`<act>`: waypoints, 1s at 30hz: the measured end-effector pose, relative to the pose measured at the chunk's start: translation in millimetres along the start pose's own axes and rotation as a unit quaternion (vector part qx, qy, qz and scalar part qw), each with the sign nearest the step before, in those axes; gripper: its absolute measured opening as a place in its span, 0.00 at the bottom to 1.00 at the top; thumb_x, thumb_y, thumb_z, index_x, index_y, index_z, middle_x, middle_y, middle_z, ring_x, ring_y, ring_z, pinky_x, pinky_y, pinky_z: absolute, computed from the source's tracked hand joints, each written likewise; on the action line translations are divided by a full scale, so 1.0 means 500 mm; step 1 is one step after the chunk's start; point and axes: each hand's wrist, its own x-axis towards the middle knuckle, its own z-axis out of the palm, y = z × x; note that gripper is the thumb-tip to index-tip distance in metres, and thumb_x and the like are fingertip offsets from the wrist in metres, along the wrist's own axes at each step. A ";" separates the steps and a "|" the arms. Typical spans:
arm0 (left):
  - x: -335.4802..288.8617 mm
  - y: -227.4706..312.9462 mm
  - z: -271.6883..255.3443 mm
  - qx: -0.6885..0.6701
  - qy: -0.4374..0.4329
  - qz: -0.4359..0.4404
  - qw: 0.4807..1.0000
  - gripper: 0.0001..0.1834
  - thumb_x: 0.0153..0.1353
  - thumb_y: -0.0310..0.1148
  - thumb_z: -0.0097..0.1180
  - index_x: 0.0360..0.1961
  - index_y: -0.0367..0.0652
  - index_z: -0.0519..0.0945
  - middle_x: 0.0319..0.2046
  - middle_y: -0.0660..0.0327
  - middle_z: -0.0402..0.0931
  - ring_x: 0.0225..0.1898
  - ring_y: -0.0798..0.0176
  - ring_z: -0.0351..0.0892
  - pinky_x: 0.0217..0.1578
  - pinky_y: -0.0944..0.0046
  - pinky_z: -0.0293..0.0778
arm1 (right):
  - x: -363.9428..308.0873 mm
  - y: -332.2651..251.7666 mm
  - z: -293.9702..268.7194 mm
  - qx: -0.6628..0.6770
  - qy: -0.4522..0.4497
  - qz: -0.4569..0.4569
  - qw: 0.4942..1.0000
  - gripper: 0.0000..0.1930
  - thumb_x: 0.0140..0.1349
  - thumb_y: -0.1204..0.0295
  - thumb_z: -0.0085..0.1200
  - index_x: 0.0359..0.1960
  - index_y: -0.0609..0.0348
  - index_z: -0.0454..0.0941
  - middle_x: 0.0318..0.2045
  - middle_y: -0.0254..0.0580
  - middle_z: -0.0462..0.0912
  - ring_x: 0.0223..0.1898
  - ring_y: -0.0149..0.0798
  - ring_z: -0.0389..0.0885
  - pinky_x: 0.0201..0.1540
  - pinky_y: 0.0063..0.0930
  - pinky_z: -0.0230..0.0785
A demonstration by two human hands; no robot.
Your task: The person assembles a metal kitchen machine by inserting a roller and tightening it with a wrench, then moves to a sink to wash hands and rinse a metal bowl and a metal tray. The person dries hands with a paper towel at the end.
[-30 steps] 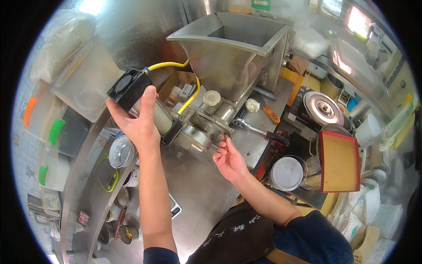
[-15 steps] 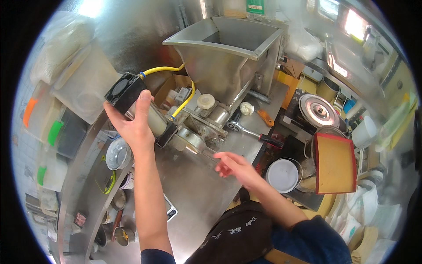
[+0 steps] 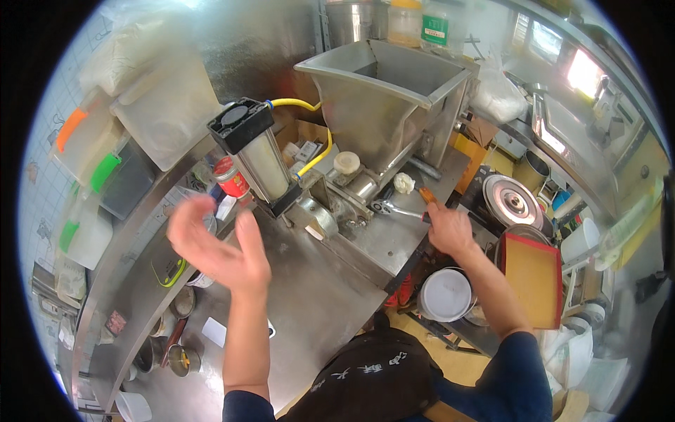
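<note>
My left hand hovers with fingers apart, holding nothing, just in front of an air cylinder. That cylinder has black end caps and yellow hoses, and is fixed to a metal machine with a large steel hopper. On the machine's right side, my right hand is wrapped around the handle of a ratchet wrench, covering most of the grip. The wrench's head lies over the metal bench. Touching or close beside my fingers is an orange-handled tool. A crumpled white wad lies near it.
Lidded plastic bins line a shelf at the left, with a red-labelled jar near the cylinder. Pans and bowls sit lower left. To the right are a white-lidded bucket, a round metal lid and a red-edged tray.
My left hand has let go of the air cylinder and moved back toward me. My right hand has moved right and closed on the ratchet wrench. The view has shifted slightly.
</note>
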 end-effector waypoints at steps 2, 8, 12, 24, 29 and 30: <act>-0.062 0.035 -0.034 0.028 -0.118 0.034 0.992 0.21 0.49 0.27 0.71 0.44 0.37 0.79 0.43 0.53 0.78 0.45 0.54 0.77 0.47 0.57 0.72 | 0.000 0.010 -0.053 -0.004 -0.001 -0.016 1.000 0.12 0.49 0.78 0.56 0.37 0.58 0.73 0.35 0.46 0.81 0.32 0.52 0.85 0.34 0.46 0.77; -0.269 0.123 0.013 0.004 -0.431 -0.097 0.897 0.34 0.57 0.43 0.72 0.64 0.47 0.76 0.52 0.55 0.74 0.43 0.53 0.82 0.42 0.56 0.80 | -0.085 0.002 -0.267 -0.001 -0.092 -0.077 0.993 0.15 0.44 0.79 0.56 0.37 0.56 0.75 0.34 0.45 0.79 0.35 0.55 0.82 0.35 0.47 0.74; -0.337 0.157 0.033 -0.022 -0.490 -0.118 0.864 0.28 0.62 0.43 0.68 0.61 0.47 0.76 0.50 0.57 0.71 0.37 0.56 0.83 0.34 0.58 0.82 | -0.119 -0.074 -0.321 0.058 -0.150 -0.136 0.977 0.11 0.46 0.79 0.55 0.33 0.56 0.74 0.31 0.43 0.78 0.32 0.51 0.82 0.33 0.44 0.75; -0.431 0.123 -0.016 -0.060 -0.410 -0.140 0.899 0.14 0.63 0.30 0.62 0.50 0.47 0.78 0.48 0.57 0.70 0.34 0.53 0.83 0.28 0.54 0.81 | -0.082 -0.207 -0.364 0.004 -0.224 -0.180 0.958 0.10 0.48 0.78 0.56 0.34 0.58 0.74 0.31 0.43 0.78 0.34 0.48 0.84 0.34 0.43 0.75; -0.406 0.081 -0.001 -0.072 -0.238 -0.306 0.919 0.12 0.69 0.36 0.54 0.49 0.43 0.77 0.50 0.54 0.72 0.29 0.54 0.82 0.28 0.61 0.76 | -0.060 -0.271 -0.391 -0.038 -0.168 -0.235 0.957 0.09 0.50 0.75 0.57 0.35 0.57 0.75 0.31 0.39 0.76 0.33 0.42 0.83 0.34 0.37 0.75; -0.390 0.069 0.002 -0.119 -0.212 -0.395 0.886 0.17 0.73 0.44 0.51 0.51 0.42 0.75 0.49 0.55 0.73 0.29 0.56 0.81 0.27 0.63 0.74 | -0.054 -0.280 -0.392 -0.065 -0.171 -0.220 0.958 0.09 0.51 0.75 0.58 0.35 0.57 0.75 0.31 0.39 0.76 0.33 0.41 0.83 0.35 0.36 0.75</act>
